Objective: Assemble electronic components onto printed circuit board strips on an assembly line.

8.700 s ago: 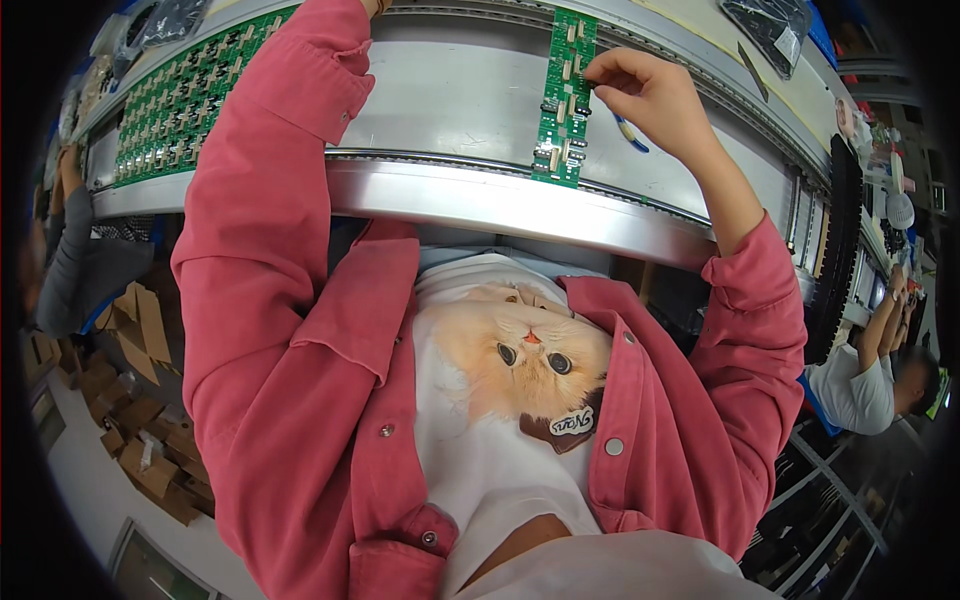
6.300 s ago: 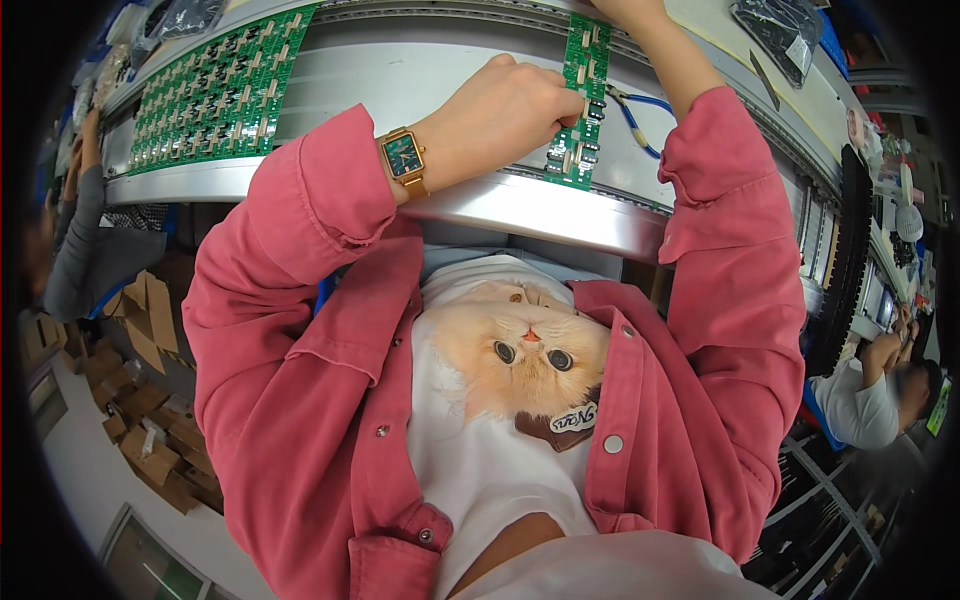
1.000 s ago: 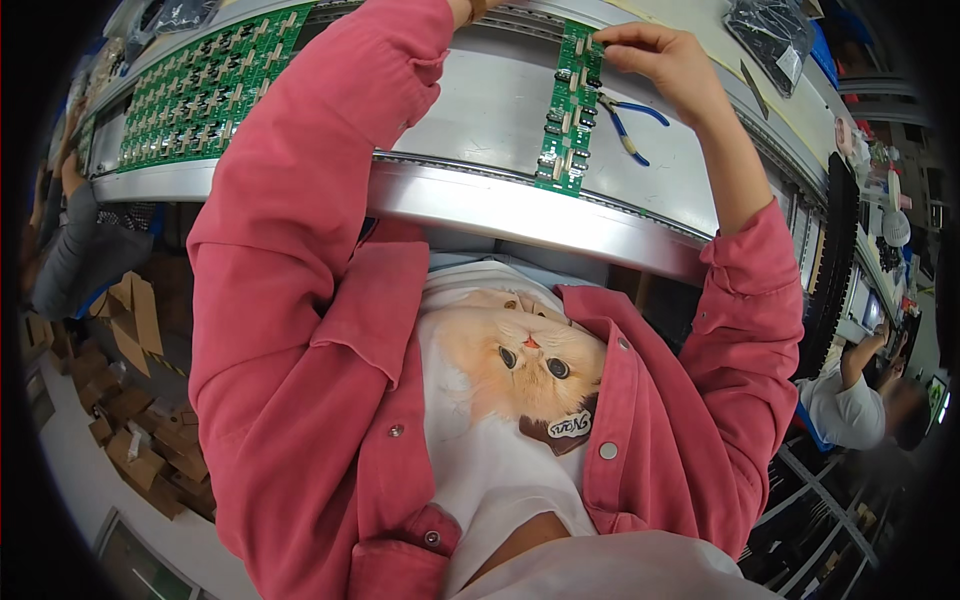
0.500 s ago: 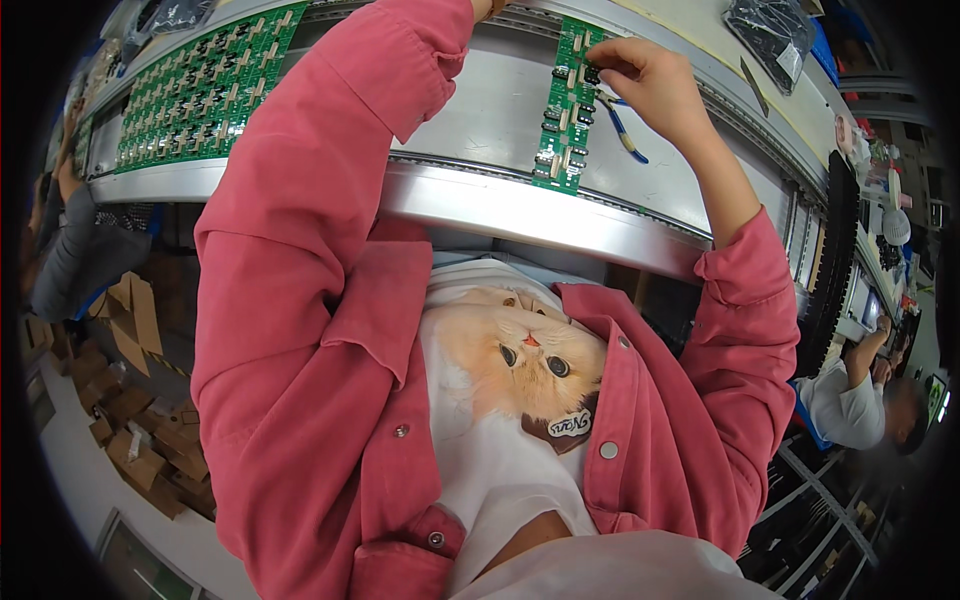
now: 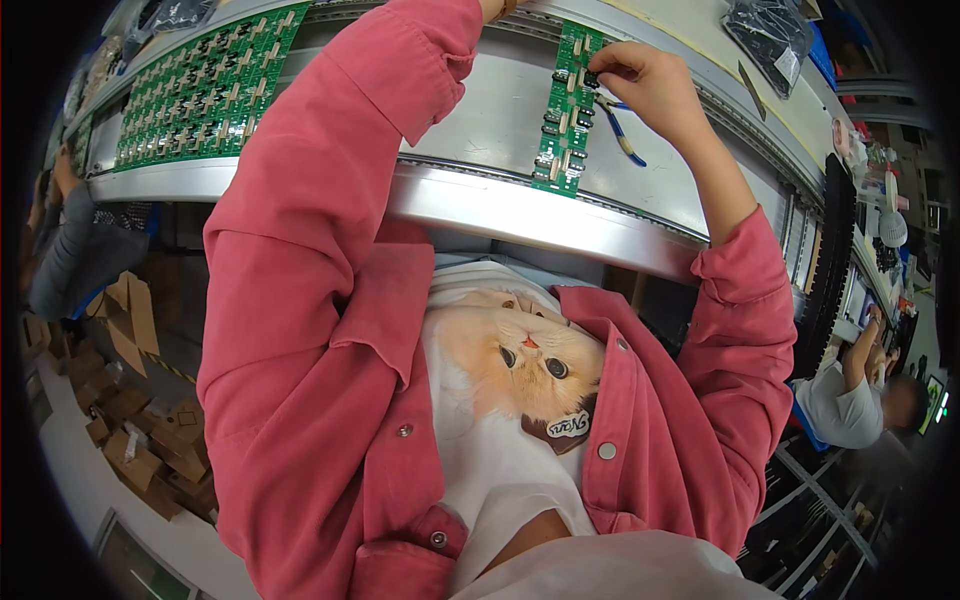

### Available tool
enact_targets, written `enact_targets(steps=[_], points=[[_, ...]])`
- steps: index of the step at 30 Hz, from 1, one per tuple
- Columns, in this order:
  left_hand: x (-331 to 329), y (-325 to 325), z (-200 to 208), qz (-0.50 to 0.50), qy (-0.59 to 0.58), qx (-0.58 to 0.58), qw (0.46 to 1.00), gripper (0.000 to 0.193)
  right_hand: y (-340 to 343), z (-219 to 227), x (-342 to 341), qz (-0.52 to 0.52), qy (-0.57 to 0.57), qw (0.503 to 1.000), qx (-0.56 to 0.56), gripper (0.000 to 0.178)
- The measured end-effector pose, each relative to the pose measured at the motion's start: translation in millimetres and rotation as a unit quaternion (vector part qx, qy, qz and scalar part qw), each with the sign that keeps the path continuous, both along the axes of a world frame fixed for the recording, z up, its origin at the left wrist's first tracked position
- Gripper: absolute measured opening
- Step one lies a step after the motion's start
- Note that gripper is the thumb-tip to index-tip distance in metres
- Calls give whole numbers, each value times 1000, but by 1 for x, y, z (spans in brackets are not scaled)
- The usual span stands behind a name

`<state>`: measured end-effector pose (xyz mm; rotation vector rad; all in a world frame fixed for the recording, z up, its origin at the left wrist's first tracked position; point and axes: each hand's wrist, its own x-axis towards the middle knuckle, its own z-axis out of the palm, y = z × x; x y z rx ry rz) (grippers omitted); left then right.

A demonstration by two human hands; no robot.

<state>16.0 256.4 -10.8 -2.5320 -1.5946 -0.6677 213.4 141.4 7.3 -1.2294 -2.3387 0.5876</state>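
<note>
A narrow green circuit board (image 5: 553, 150) lies across the metal rails, carrying black and pale parts. My right hand (image 5: 656, 88) is at its upper right edge, thumb and fingers closed on a small black component (image 5: 591, 80) on the board. Just right of the board rest small pliers (image 5: 627, 143) with blue-and-yellow handles, below my right hand. My left forearm, in a rolled pink sleeve (image 5: 410, 70), reaches past the top edge; only the wrist shows there, and the left hand itself is out of the picture.
Larger green board panels (image 5: 205, 95) full of parts sit on the rails at left. The silver front rail (image 5: 480, 205) runs before me. A dark bag (image 5: 765, 45) and a thin blade-like tool (image 5: 752, 90) lie at upper right. Other people work at both sides.
My left arm has shifted slightly to the right. My right hand stays at the same black component, its fingers moved only a little.
</note>
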Motion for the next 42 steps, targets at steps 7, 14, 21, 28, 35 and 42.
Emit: enact_targets(steps=[7, 14, 21, 28, 35, 42], points=[[-1, 0, -3, -49, 19, 77, 996, 19, 1, 0, -2, 4, 2, 1000, -2, 15], [-5, 1, -5, -69, 22, 79, 994, 18, 6, 6, -3, 3, -37, 999, 14, 15], [-2, -11, 9, -73, -1, 89, 993, 13, 53, 8, -14, -100, -49, 993, 37, 12], [-7, -35, 21, -183, -153, -93, 967, 7, 101, -6, -36, -188, -143, 962, 138, 15], [-15, -91, 47, -183, -141, -321, 918, 13, 122, -21, -45, -180, -22, 955, 234, 13], [-17, -127, 44, -156, -138, -281, 937, 13, 117, -17, -43, -152, -6, 968, 199, 12]])
